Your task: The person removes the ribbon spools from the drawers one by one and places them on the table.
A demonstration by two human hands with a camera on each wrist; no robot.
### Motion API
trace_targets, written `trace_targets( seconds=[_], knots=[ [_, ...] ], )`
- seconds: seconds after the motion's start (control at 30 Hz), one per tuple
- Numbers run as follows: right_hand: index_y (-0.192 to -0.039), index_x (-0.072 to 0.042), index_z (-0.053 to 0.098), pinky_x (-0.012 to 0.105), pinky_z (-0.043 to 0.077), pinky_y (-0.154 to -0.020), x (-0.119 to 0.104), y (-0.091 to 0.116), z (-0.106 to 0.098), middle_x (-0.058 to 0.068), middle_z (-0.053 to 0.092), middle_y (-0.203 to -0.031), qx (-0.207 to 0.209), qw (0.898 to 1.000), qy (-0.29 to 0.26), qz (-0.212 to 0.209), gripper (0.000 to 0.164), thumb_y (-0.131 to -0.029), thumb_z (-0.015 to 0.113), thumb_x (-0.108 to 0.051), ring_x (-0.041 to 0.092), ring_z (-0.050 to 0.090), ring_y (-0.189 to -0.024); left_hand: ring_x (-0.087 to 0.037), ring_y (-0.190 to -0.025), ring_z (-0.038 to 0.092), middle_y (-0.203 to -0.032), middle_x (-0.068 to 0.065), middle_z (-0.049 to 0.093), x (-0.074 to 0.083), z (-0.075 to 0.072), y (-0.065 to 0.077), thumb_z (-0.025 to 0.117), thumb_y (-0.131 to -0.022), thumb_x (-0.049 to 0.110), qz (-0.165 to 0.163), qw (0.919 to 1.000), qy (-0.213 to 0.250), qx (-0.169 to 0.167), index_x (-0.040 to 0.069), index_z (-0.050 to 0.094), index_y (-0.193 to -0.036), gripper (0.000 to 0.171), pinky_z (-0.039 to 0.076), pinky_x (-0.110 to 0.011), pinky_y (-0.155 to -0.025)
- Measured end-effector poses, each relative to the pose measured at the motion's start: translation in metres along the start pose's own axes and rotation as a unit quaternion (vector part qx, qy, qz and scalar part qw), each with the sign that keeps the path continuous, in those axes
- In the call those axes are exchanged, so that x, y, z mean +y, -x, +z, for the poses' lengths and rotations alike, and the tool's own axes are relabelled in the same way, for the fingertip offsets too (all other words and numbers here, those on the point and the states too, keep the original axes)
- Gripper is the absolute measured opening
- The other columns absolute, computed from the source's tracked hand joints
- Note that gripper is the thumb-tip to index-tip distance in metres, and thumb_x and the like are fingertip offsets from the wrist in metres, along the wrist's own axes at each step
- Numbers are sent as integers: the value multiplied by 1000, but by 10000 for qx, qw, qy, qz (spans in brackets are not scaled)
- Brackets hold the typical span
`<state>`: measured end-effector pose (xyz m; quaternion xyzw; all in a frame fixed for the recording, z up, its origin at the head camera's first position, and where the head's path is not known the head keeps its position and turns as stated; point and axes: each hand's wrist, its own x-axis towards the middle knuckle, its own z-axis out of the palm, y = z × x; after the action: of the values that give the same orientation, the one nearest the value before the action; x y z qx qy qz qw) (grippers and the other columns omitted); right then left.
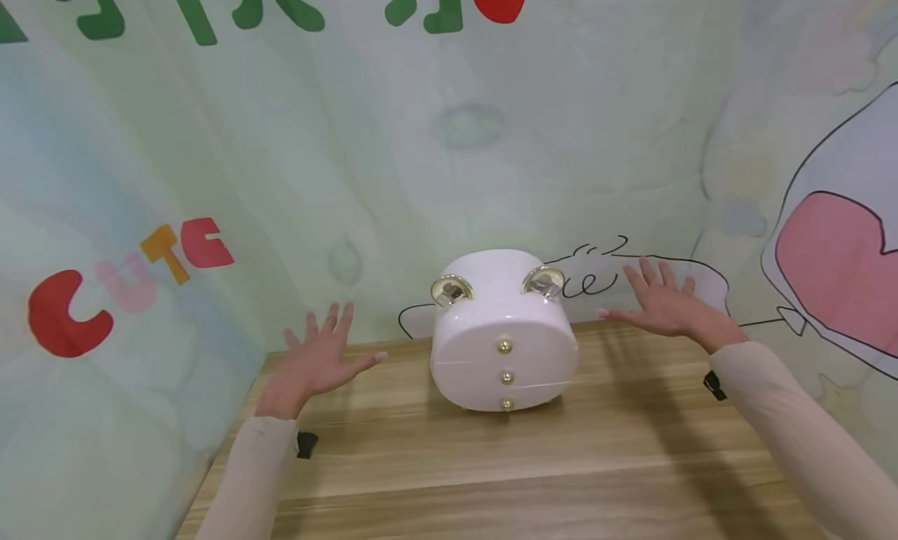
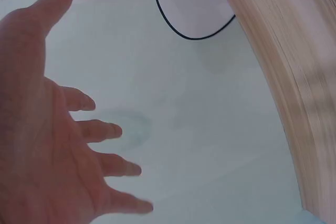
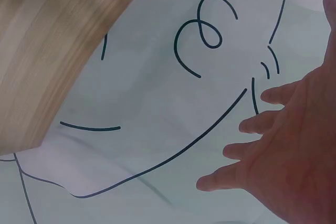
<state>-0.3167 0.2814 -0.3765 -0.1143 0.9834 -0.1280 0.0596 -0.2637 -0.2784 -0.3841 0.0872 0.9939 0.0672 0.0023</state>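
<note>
A glossy white rounded box (image 1: 505,365) stands at the back of the wooden table, between the two hands. Down its front run three gold ball knobs, crossed by thin horizontal seams, and two gold-rimmed oval pieces (image 1: 452,291) stick out above. To the left of the box, the left hand (image 1: 312,361) is held up with fingers spread, apart from it. On the other side the right hand (image 1: 662,302) is also raised, its fingers straight and spread. Both palms appear bare in the left wrist and right wrist views, and neither hand holds anything.
The wooden table (image 1: 393,462) ends at a printed cloth backdrop (image 1: 596,158) behind and at both sides. Coloured letters, hearts and black line drawings cover the cloth. Dark bands (image 1: 306,445) sit at both wrists, by the light sleeves.
</note>
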Motion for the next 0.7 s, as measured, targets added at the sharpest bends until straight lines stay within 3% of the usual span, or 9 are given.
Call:
trace_targets(
  seconds=[0.2,0.47,0.57,0.7],
  knots=[
    [-167,0,11,88,2,-114,-6,7,-4,37,-5,-171,190,9997,-91,-134,115,-93,52,-79,63,-3,-156,-55,-153,31,-172,-28,23,16,-4,5,52,-99,70,570,9978,116,324,6,14,-168,101,37,-70,-117],
    [-168,-4,10,81,22,-117,-25,17,-7,33,5,-172,503,9944,-685,-625,104,-98,57,-67,60,11,-157,-45,-140,55,-155,-24,51,45,3,9,55,-105,55,1109,9867,804,874,4,40,-158,76,48,-61,-112],
    [-168,-5,12,79,29,-116,-36,21,-10,31,11,-172,632,9909,-881,-794,101,-99,60,-63,57,20,-155,-39,-125,66,-141,-20,62,58,4,14,64,-103,43,1458,9779,738,1306,3,55,-144,58,56,-55,-101],
    [-167,-6,15,75,40,-111,-48,26,-13,29,19,-169,748,9883,-1018,-851,98,-100,61,-60,52,35,-150,-28,-98,71,-117,-12,69,76,2,20,74,-98,30,2070,9573,679,1902,5,69,-121,34,61,-44,-83]
  ],
)
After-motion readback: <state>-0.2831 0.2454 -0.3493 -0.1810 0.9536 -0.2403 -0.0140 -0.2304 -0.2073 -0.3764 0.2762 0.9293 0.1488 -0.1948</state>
